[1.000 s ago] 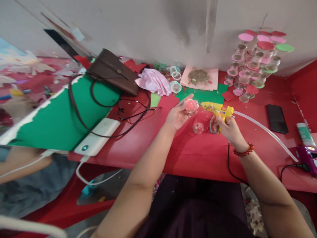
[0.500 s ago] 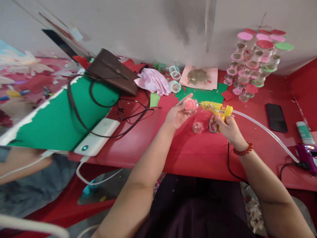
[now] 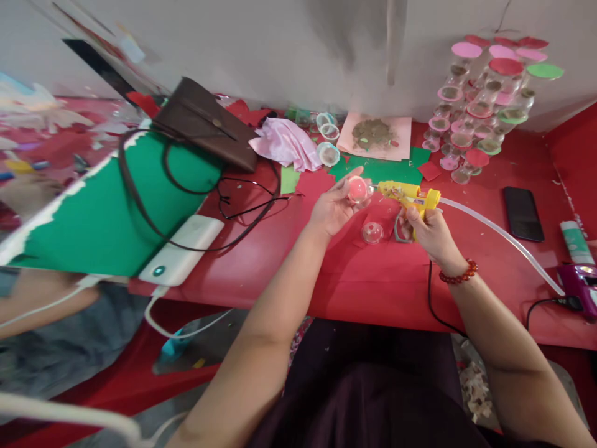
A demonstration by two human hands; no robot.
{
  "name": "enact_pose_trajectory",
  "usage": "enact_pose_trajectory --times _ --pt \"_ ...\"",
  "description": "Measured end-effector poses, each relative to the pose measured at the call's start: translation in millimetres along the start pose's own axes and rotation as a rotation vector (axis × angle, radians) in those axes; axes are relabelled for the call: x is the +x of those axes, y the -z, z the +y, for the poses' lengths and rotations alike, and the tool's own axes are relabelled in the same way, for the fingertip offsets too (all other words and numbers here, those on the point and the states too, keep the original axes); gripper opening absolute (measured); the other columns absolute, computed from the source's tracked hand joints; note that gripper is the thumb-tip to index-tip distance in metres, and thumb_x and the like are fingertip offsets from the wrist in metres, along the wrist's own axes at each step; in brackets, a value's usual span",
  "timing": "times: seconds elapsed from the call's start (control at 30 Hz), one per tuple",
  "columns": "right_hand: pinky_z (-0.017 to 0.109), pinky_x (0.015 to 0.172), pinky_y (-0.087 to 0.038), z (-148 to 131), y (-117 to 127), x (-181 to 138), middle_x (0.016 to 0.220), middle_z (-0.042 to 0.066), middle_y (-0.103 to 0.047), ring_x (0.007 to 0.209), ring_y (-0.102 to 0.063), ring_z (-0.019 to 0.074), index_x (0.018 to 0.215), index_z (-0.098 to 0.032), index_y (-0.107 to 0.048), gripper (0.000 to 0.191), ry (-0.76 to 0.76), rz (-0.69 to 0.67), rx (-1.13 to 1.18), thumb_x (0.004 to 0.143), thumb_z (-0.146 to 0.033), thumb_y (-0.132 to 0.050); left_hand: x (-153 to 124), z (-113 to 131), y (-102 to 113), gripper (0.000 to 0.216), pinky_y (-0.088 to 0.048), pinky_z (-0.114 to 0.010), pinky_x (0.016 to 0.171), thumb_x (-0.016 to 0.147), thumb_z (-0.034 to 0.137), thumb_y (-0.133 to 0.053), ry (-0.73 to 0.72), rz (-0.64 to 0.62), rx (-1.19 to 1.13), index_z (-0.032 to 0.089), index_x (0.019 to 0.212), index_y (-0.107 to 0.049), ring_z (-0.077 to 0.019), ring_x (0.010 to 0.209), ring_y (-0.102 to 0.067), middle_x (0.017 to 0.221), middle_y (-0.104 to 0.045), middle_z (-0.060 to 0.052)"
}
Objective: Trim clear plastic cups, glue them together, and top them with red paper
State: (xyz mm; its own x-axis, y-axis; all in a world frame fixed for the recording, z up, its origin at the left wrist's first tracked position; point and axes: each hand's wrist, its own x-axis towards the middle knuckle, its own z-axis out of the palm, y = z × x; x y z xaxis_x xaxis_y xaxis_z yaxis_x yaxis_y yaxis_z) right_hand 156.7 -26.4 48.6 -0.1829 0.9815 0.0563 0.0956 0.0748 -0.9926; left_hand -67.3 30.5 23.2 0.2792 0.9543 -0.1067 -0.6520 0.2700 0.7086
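My left hand (image 3: 330,210) is closed around a small clear plastic cup (image 3: 358,190) with a pinkish-red round face turned up. My right hand (image 3: 430,231) grips a yellow glue gun (image 3: 403,194) by its handle, and its nozzle points left at the cup's rim. Whether the tip touches the rim, I cannot tell. From the back of the gun a long translucent glue stick (image 3: 501,238) runs out to the right. Another clear plastic cup (image 3: 372,233) stands on red paper (image 3: 345,264) just below the two hands.
A hanging decoration of cups and paper discs (image 3: 485,112) stands at back right, near a black phone (image 3: 523,213). To the left lie a brown bag (image 3: 205,124), eyeglasses (image 3: 252,199), a white power bank (image 3: 181,252) and green card (image 3: 93,211). Another person's arm (image 3: 51,295) shows at far left.
The view has shifted slightly, so most things sit a little higher in the picture. Both hands keep nearly the same pose, still with the cup and the glue gun.
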Motion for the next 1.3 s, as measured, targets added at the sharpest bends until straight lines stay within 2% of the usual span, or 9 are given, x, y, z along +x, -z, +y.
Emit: enact_pose_trajectory --times 0.5,0.9,1.13,1.3 --pt "0.024 0.044 -0.036 -0.9 0.6 -0.7 0.045 -0.002 -0.051 0.041 -0.045 0.0078 0.058 -0.023 -0.048 0.075 -0.001 0.001 -0.066 0.075 -0.096 -0.054 2.2 -3.1 3.5 0.059 -0.060 -0.033 0.094 0.096 0.022 -0.064 -0.008 -0.027 -0.009 0.029 0.155 -0.054 -0.0193 0.102 -0.077 0.114 -0.081 -0.006" --pt "0.026 0.047 -0.037 -1.8 1.2 -2.9 0.046 0.000 -0.052 0.043 -0.045 0.0085 0.052 -0.023 -0.049 0.078 0.010 -0.023 -0.166 0.077 -0.096 -0.050 1.5 -1.2 0.7 0.059 -0.061 -0.032 0.091 0.094 0.021 -0.067 -0.008 0.024 -0.004 0.027 0.151 -0.058 -0.0177 0.096 -0.076 0.111 -0.081 -0.006" --pt "0.027 0.048 -0.038 -2.1 2.1 -3.5 0.046 0.000 -0.052 0.043 -0.045 0.0087 0.051 -0.022 -0.049 0.080 -0.002 -0.026 -0.222 0.078 -0.098 -0.046 0.8 0.0 -1.4 0.059 -0.061 -0.030 0.088 0.094 0.018 -0.062 -0.038 0.032 -0.023 0.026 0.152 -0.057 -0.0160 0.092 -0.074 0.111 -0.080 -0.006" --pt "0.026 0.048 -0.037 -0.8 2.8 -2.9 0.045 0.000 -0.051 0.043 -0.043 0.0082 0.052 -0.022 -0.049 0.079 0.006 -0.024 -0.221 0.080 -0.096 -0.047 1.7 -0.2 -1.0 0.059 -0.061 -0.030 0.091 0.095 0.018 -0.061 -0.052 0.039 -0.040 0.027 0.153 -0.056 -0.0162 0.096 -0.074 0.111 -0.080 -0.006"
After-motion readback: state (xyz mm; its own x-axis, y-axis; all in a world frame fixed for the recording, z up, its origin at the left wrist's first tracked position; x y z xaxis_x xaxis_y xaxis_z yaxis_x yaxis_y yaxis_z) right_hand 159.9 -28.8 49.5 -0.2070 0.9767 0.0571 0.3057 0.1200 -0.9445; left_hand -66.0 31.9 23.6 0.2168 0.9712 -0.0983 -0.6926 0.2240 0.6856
